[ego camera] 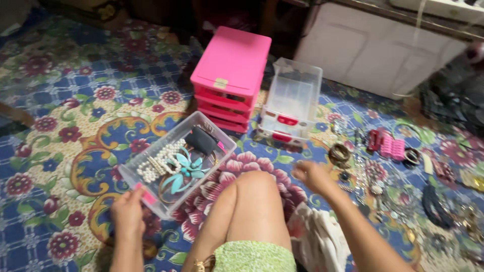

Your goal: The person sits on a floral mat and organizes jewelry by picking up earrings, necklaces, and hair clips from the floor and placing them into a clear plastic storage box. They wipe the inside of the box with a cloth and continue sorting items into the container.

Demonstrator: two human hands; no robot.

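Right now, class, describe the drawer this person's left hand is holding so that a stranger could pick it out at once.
Start at the pink drawer unit on the floral carpet. In front of it, the left hand grips a clear drawer. Unlike the nearly empty clear drawer nearby, it holds white pearls and a turquoise flower ornament.

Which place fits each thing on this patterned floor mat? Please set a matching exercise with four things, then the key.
Things:
1. Pink plastic drawer cabinet
2. Empty clear plastic drawer with pink front
3. White pearl bead necklace
4. Pink hair rollers

Places:
A. Loose on the floral floor mat, right of the person's knee
B. Inside the clear drawer touched by the left hand
C. Far centre, drawers stacked, closed
D. Just right of the cabinet

Pairs: 1-C, 2-D, 3-B, 4-A
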